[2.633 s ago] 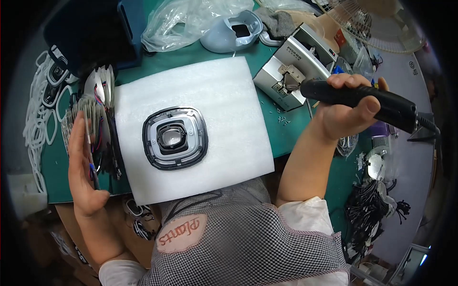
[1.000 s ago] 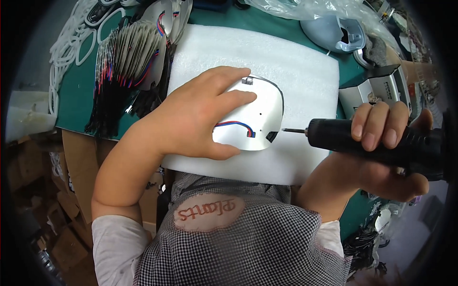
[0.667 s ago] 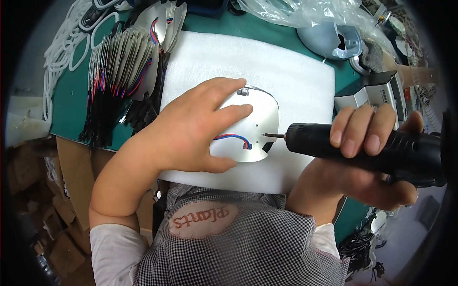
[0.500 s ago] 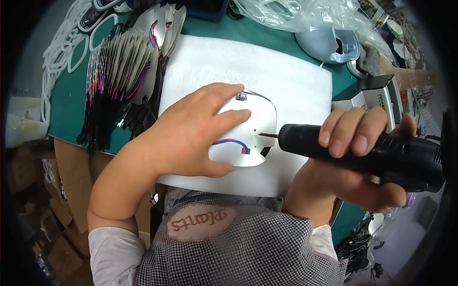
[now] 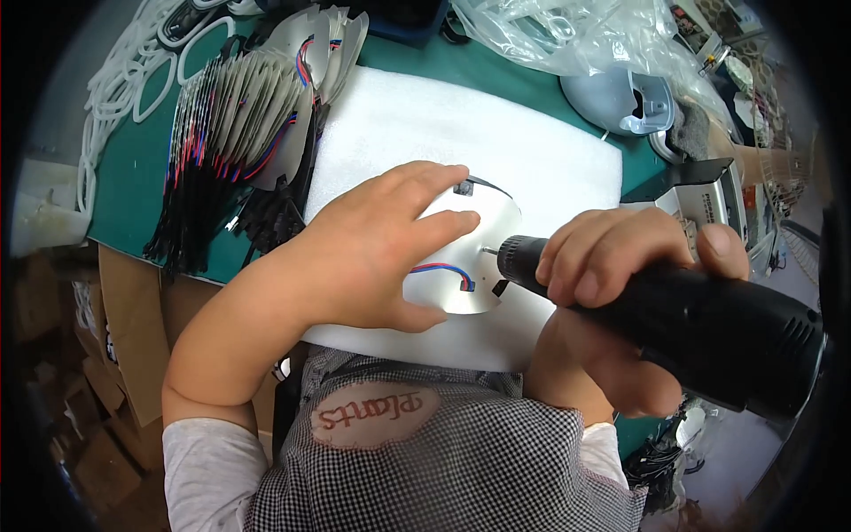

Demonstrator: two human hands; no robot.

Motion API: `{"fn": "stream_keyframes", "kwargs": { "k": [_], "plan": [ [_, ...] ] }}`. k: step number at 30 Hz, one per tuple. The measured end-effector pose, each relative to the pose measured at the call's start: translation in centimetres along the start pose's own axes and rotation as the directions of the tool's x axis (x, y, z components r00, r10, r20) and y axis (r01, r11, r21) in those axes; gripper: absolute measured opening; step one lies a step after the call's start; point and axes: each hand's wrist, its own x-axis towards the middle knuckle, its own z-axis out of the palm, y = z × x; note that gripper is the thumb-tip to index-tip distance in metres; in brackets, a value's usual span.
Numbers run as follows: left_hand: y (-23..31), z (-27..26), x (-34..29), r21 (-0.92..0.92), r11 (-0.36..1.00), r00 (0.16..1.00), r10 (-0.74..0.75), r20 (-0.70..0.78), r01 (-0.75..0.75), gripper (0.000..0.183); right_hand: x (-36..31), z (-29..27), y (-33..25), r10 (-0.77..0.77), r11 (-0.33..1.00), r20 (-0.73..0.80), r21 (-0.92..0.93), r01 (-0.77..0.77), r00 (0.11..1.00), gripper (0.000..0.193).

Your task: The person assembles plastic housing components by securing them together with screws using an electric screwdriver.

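Note:
On a white foam sheet (image 5: pixel 390 115) lies a rounded, shiny silver-white plate (image 5: pixel 501 213) with small holes and a short red, blue and black wire (image 5: pixel 443 267) plugged into it. My left hand (image 5: pixel 372 239) rests across its left part with fingers spread, thumb by the lower edge and a fingertip by the upper edge; the plate's left side is hidden beneath it. My right hand (image 5: pixel 612 266) is wrapped around a black electric screwdriver (image 5: pixel 709 328). The screwdriver's thin bit (image 5: pixel 489 251) points left at the plate near its middle; whether it touches a screw is too small to tell.
A fanned stack of thin plates (image 5: pixel 230 115) with black, red and blue wires stands at the left, beside coiled white cables (image 5: pixel 120 115). A grey-blue plastic housing (image 5: pixel 616 99), clear plastic bags (image 5: pixel 567 35) and an opened box (image 5: pixel 700 191) lie at the right on the green table (image 5: pixel 124 208).
The screwdriver's tip end has moved left toward the plate, and its rear end has swung down and nearer. My left hand keeps its place on the plate. The whole view has shifted slightly.

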Motion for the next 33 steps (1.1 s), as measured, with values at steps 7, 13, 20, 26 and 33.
{"fn": "stream_keyframes", "kwargs": {
  "k": [7,13,20,26,33],
  "plan": [
    [0.0,0.4,0.1,-0.004,1.0,1.0,0.02,-0.012,-0.02,0.077,-0.2,1.1,-1.1,0.209,0.975,-0.258,-0.024,-0.223,0.943,0.085],
    [0.3,0.5,0.2,0.004,0.999,0.999,-0.041,0.029,0.041,0.077,-0.7,1.2,-0.4,0.202,0.978,-0.49,0.05,-0.204,0.848,0.081],
    [2.4,0.5,0.3,0.087,0.987,0.989,-0.141,0.032,0.138,0.078,-1.2,-6.9,-7.0,-0.122,0.983,-0.707,-0.181,-0.012,0.696,0.073],
    [4.2,2.3,1.1,0.12,0.983,0.989,-0.144,0.043,0.138,0.094,-2.4,-11.8,-9.0,-0.337,0.852,-0.773,-0.493,-0.175,0.537,0.068],
    [4.3,2.7,1.1,0.13,0.982,0.99,-0.141,0.024,0.136,0.093,-3.2,-12.6,-7.2,-0.417,0.824,-0.715,-0.558,-0.1,0.561,0.064]
  ]
}}
